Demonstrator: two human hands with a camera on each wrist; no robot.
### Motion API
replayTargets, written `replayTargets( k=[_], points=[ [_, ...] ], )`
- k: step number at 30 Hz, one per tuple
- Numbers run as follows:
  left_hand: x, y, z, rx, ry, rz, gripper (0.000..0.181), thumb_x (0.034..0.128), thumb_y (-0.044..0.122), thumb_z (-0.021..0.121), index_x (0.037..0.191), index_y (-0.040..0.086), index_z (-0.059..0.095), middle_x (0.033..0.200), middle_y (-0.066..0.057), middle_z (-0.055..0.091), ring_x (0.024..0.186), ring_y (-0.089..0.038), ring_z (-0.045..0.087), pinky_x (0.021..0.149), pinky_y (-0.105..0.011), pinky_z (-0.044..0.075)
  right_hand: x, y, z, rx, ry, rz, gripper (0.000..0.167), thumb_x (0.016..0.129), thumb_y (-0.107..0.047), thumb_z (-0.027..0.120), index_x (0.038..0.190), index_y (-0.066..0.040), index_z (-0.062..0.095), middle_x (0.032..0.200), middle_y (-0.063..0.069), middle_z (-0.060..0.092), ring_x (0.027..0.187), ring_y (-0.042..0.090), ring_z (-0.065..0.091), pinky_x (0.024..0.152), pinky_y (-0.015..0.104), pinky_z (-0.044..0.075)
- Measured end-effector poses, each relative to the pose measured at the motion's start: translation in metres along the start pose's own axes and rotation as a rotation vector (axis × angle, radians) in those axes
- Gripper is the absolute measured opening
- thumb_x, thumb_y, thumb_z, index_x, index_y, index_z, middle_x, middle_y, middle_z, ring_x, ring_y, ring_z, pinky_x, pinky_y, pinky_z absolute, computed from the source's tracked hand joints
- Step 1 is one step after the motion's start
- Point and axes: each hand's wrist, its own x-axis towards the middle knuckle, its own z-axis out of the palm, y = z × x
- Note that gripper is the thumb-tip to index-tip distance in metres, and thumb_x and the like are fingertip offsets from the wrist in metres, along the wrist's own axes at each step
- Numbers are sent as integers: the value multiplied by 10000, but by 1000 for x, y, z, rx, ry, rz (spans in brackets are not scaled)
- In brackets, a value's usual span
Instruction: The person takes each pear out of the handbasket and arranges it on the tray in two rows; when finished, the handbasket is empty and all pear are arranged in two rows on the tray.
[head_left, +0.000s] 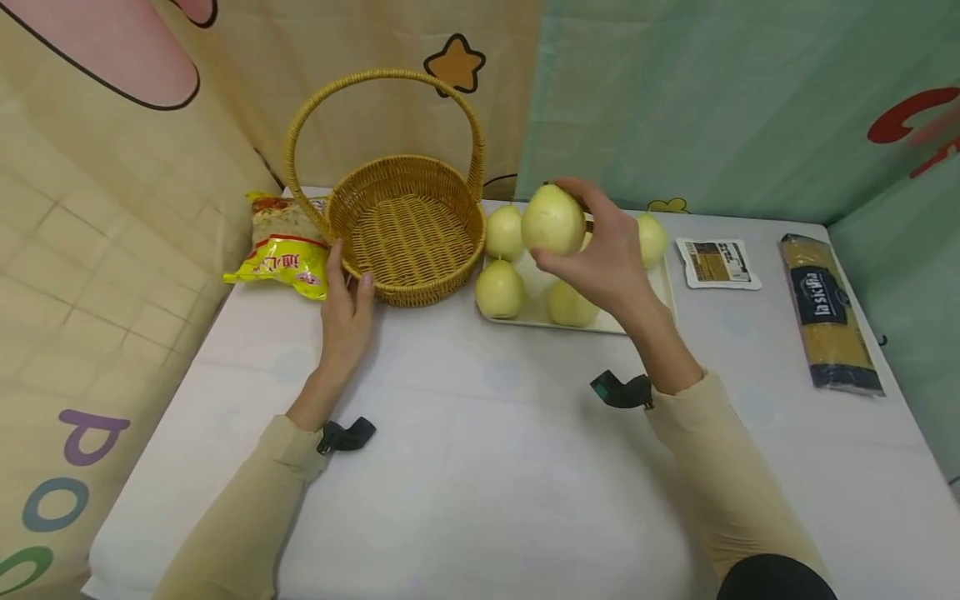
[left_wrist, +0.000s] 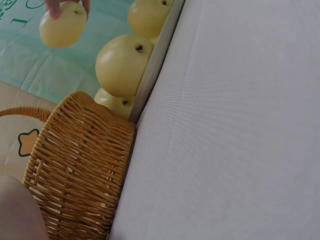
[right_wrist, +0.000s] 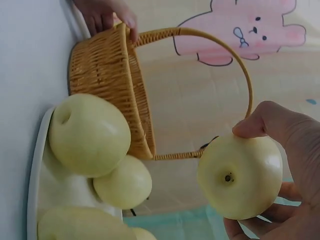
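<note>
My right hand (head_left: 600,250) holds a pale yellow-green pear (head_left: 553,220) above a white tray, thumb on one side and fingers on the other. More pears (head_left: 500,290) like it sit in the tray (head_left: 536,323). To the tray's left stands a round wicker basket (head_left: 420,293) with a tall hoop handle; its inside shows bare woven floor. My left hand (head_left: 347,321) grips the basket's near left side at the rim. In the right wrist view, the held pear (right_wrist: 240,175) shows its dark-centred hollow end. The left wrist view shows the basket's outer wall (left_wrist: 80,170) close up.
A yellow and red food packet (head_left: 281,250) lies left of the basket. Right of the tray are a small white-edged sachet (head_left: 717,264) and a long pasta pack (head_left: 828,317). Printed curtains (head_left: 712,100) hang behind the white-covered table (head_left: 465,475).
</note>
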Motion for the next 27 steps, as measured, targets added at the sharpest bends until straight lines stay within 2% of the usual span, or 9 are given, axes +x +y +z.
replayTargets(
  k=[5,10,15,20,24,27],
  points=[
    [0,1,0,21,3,-6,659,1126,287,487,1691,158,174,1728,-151,264,1562,-329,343,1270,-507,307,-15,19,-21,-47,33,81,745,793,-212,872,1473,-148,574,1407,69,663,1274,248,621,1010,541,557],
    [-1,0,0,30,4,-9,665,1127,358,473,1690,162,178,1729,-148,265,1562,-333,343,1269,-516,307,-31,36,-38,-91,45,142,744,802,-209,861,1479,-121,564,1410,109,648,1271,286,609,1020,571,545],
    [-1,0,-1,25,3,1,659,1129,342,470,1691,166,174,1732,-151,255,1568,-341,331,1271,-518,303,-50,52,-50,-105,60,198,786,810,-185,864,1516,-111,524,1425,146,627,1302,306,588,1052,582,521],
    [-1,0,0,24,4,2,646,1134,327,463,1691,174,176,1738,-126,248,1571,-334,325,1274,-511,299,-68,67,-56,-135,92,275,798,814,-201,857,1521,-93,503,1383,185,626,1281,298,575,1045,571,510],
    [-1,-1,0,15,6,4,643,1134,307,469,1692,185,174,1744,-104,238,1577,-323,314,1278,-507,294,-81,79,-57,-152,80,290,788,825,-211,865,1506,-42,507,1403,216,608,1296,342,559,1032,613,503],
    [-1,-1,0,11,2,4,649,1133,297,475,1694,196,167,1751,-71,219,1582,-314,302,1281,-497,289,-92,91,-53,-167,102,315,784,827,-218,858,1505,-35,508,1409,238,620,1288,368,574,1017,615,504]
  ],
)
